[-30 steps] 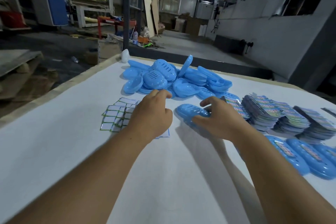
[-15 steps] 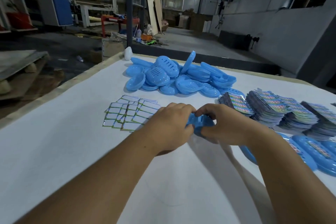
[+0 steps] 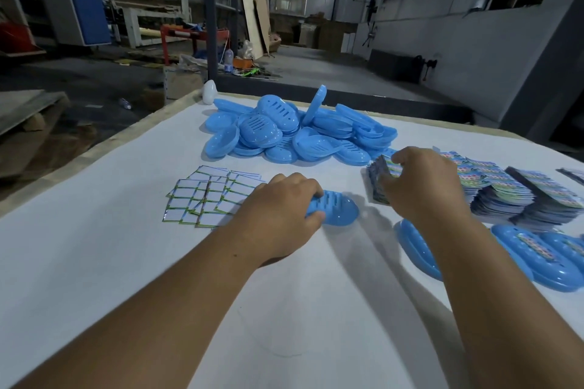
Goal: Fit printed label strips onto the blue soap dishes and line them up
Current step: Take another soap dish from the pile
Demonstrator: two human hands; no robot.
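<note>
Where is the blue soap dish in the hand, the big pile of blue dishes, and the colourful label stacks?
Blue slotted plastic soap dish (image 3: 336, 210), head view, on its slotted top.
Pile of blue plastic soap dishes (image 3: 284, 133), head view, on a slotted dish mid-pile.
Stacks of colourful printed label strips (image 3: 502, 186), head view, on a stack's top.

Slotted blue soap dish (image 3: 335, 210) flat on table; label strips (image 3: 387, 181) stacked right.

Soap dishes (image 3: 294, 133): blue moulded plastic, smooth, slight sheen. Slotted dish (image 3: 335, 210) under the left hand, same finish. Label strips (image 3: 505, 189): printed paper/card stacks, glossy-looking colour faces. Small cards (image 3: 208, 196): white, shiny foil-like green edges. Table cover (image 3: 284, 309): white, matt, smooth. Table edge (image 3: 104, 145): bare wood.
</note>
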